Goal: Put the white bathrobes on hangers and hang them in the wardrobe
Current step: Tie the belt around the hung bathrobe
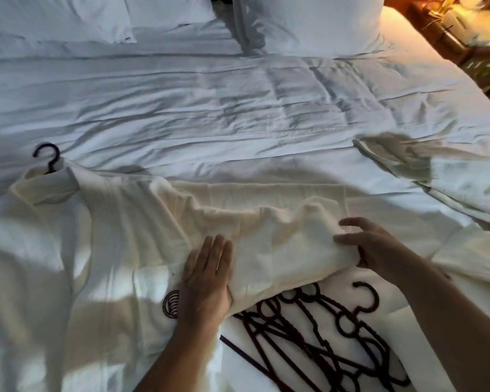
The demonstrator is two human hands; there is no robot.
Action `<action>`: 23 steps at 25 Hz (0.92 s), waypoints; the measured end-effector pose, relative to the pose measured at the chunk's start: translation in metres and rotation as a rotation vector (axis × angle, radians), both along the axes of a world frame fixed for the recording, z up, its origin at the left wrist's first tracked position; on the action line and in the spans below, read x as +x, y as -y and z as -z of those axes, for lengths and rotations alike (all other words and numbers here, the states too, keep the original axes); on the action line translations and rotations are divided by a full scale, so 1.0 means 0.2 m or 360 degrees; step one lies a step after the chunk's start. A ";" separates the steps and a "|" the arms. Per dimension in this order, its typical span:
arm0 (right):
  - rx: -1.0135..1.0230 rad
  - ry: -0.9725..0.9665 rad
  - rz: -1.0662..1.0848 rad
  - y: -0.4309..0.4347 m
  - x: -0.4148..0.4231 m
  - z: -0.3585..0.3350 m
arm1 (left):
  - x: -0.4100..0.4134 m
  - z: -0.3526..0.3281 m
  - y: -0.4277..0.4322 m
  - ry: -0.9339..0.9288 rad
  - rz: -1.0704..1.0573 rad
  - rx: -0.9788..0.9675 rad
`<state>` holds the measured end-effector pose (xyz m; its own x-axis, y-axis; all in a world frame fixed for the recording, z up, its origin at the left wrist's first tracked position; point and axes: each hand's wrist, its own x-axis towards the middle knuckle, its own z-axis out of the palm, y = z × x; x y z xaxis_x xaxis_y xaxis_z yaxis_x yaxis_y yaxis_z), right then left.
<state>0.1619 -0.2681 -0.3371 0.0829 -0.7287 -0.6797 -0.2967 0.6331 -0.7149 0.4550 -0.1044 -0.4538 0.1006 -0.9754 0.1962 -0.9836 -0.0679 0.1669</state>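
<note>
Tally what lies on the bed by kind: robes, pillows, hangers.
Bathrobes: 2, centre robe and right robe
Pillows: 3, left pillow, middle pillow, right pillow
Hangers: 1 collar hanger in the centre robe; hanger heap too tangled to count
Total: 6, heap left out

bathrobe (119, 222) on bed (210, 108) | hangers (323, 335) before sleeve (280, 250) (partly under it) | pillows (317, 21) behind

Dim overall: cool bluish light on the bed (238, 108), with warm yellow patches and soft-edged shadows across the bathrobe (142, 210) at lower left. Top-right corner glows orange, blown out and smeared; the second robe (408, 159) at right is motion-blurred. Wide-angle bending at the edges, hangers (323, 343) slightly soft.
</note>
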 end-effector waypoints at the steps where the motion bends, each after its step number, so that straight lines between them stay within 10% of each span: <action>1: -0.0057 0.0109 0.0063 0.00 -0.01 0.01 | 0.00 0.00 0.00 0.0003 -0.0003 0.0009; 4: -0.0107 0.0581 0.0427 -0.02 0.01 0.01 | 0.00 -0.01 0.01 0.0022 -0.0029 -0.0023; 8: -0.0145 -0.0082 -0.0070 -0.14 0.00 0.08 | 0.00 -0.02 0.00 0.0002 -0.0124 0.0001; 13: -0.0236 0.0203 0.0184 -0.23 -0.10 -0.01 | 0.02 -0.08 -0.01 -0.0138 -0.0448 -0.0012; 17: -0.0136 -0.0836 -0.0033 -0.24 -0.15 0.07 | 0.07 -0.16 -0.02 -0.0177 -0.0665 0.0092; 20: -0.0546 -0.0758 0.0150 -0.04 -0.07 0.05 | 0.09 -0.24 0.05 -0.0167 -0.0563 0.0000; 23: -0.0437 -0.1142 -0.0622 0.13 0.10 0.09 | 0.20 -0.33 0.28 -0.0273 -0.0256 -0.0166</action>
<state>0.1813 -0.2949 -0.3544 -0.0203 -0.8838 -0.4674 -0.8959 0.2236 -0.3838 0.4944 -0.1602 -0.3871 0.2935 -0.9194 0.2617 -0.9183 -0.1950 0.3446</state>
